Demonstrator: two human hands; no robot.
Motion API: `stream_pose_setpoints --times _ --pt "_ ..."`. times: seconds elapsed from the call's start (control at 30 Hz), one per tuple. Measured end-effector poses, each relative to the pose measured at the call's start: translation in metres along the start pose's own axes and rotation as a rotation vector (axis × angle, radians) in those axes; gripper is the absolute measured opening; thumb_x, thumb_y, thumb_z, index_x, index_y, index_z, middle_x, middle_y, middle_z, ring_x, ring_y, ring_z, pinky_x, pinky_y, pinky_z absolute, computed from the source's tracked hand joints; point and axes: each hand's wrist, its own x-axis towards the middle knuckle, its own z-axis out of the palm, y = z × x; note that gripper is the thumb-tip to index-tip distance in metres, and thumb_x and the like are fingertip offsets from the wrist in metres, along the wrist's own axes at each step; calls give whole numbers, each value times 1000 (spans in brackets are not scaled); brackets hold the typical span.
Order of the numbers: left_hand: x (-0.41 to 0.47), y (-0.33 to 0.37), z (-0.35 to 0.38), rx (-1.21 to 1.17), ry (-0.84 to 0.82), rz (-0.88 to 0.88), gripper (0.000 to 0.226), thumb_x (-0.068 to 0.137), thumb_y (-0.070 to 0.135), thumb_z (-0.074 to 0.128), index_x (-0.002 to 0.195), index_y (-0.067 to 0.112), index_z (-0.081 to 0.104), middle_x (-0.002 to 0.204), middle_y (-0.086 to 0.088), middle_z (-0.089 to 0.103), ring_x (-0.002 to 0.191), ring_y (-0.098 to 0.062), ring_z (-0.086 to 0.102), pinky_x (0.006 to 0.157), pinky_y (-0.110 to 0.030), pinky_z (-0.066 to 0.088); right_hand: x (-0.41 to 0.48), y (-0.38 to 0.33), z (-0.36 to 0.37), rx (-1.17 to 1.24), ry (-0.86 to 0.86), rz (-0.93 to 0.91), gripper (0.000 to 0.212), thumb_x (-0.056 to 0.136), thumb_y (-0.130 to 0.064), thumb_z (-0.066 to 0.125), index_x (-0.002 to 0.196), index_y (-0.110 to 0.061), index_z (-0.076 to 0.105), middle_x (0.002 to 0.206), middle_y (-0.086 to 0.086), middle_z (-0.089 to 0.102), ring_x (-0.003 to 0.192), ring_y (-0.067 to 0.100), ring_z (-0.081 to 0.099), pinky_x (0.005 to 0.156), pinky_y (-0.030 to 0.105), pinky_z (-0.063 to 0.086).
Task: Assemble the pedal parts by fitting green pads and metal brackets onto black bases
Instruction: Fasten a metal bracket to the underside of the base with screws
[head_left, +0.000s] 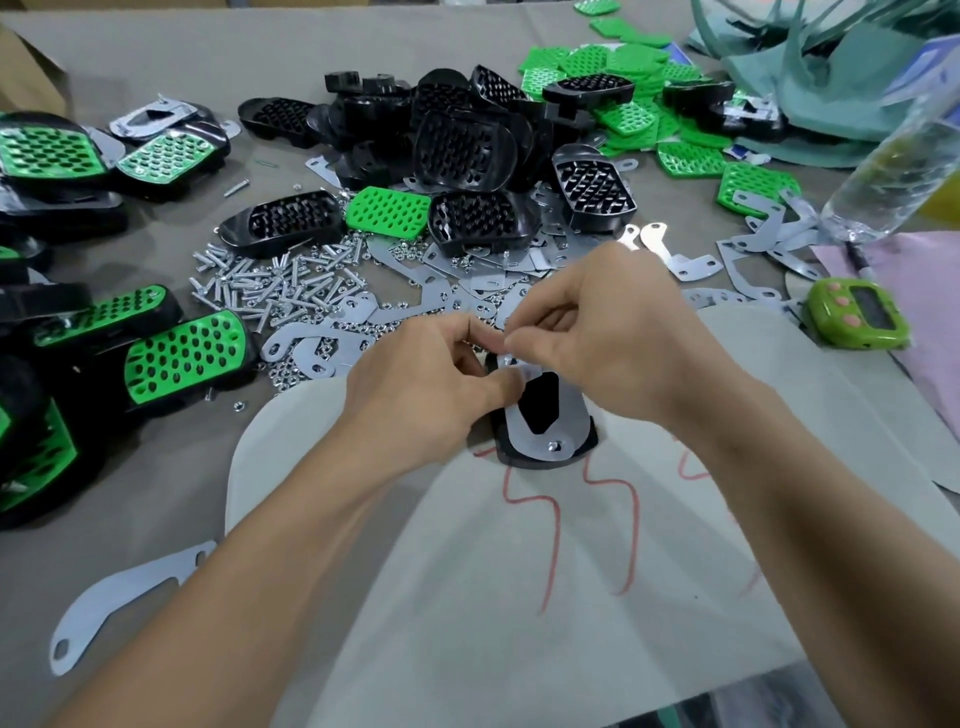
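A black pedal base (540, 410) lies upside down in front of me with a metal bracket (571, 421) on its back and a nut at the bracket's near end. My left hand (431, 384) grips the base's far left side, thumb on the bracket. My right hand (597, 343) pinches something small at the bracket's far end; my fingers hide it. Loose black bases (462, 150), green pads (623, 62), brackets (488, 270) and screws (270, 286) lie beyond.
Finished pedals with green pads (187, 358) are stacked at the left. A lone bracket (130, 592) lies near left. A green timer (857, 317) and a plastic bottle (893, 171) stand at the right. A pale sheet with red marks (519, 571) covers the near table.
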Motion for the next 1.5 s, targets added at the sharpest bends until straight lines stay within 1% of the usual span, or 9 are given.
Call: stream_pose_setpoints --times 0.23,0.6,0.7,0.8,0.93,1.1,1.27,1.4,1.5 --pt "-2 -1 0 6 -3 -6 20 79 53 82 83 44 65 69 23 69 62 2 60 58 -28 35 0 1 6 -91 -60 -19 16 81 -16 78 73 -30 79 48 -24 55 54 -3 54 50 9 38" --pt "-1 -5 0 22 -21 36 22 80 54 80 84 44 61 72 26 69 68 4 61 60 -31 40 5 -18 -1 -378 -147 -106 14 85 -24 70 73 -18 75 56 5 61 61 26 55 61 38 52" --pt "-1 -7 1 25 -10 36 24 80 56 80 84 42 61 72 25 69 71 1 64 66 -33 48 9 -27 1 -484 -227 -76 14 87 -19 66 74 -13 65 61 8 55 63 29 53 57 37 49" --pt "-2 -8 1 30 -8 43 24 79 54 80 83 40 60 74 23 69 74 -3 65 67 -34 49 11 -34 4 -583 -264 -54 31 93 -19 63 68 -18 44 63 4 44 57 22 45 46 29 31" --pt "-1 -8 1 49 0 45 24 78 52 80 82 41 60 72 22 68 74 -4 65 61 -32 42 12 -34 6 -663 -302 -146 39 98 -23 58 63 -21 42 59 1 44 53 22 45 44 30 30" --pt "-1 -8 1 29 -9 48 24 80 58 79 87 45 60 73 28 69 69 7 60 60 -30 36 8 -8 -5 -357 -72 -93 26 93 -20 54 70 -10 55 54 4 47 52 16 41 56 41 43" --pt "-1 -8 1 44 -12 57 25 80 59 79 87 44 60 70 26 68 64 4 59 60 -30 36 -2 -1 -5 -92 -171 -48 18 86 -18 61 86 -24 78 77 -5 66 73 8 56 63 21 42" --pt "0 -7 1 29 -10 46 23 80 57 80 86 45 61 70 25 69 69 0 62 63 -31 39 -8 2 -10 -115 -113 -36 20 79 -19 61 61 -23 66 84 -8 65 84 12 59 74 34 46" --pt "0 -7 1 13 -14 41 23 80 57 80 87 43 62 68 27 67 65 2 59 62 -31 38 -9 3 -14 38 -136 -19 16 75 -24 60 71 -29 75 87 -11 65 83 13 59 77 34 47"
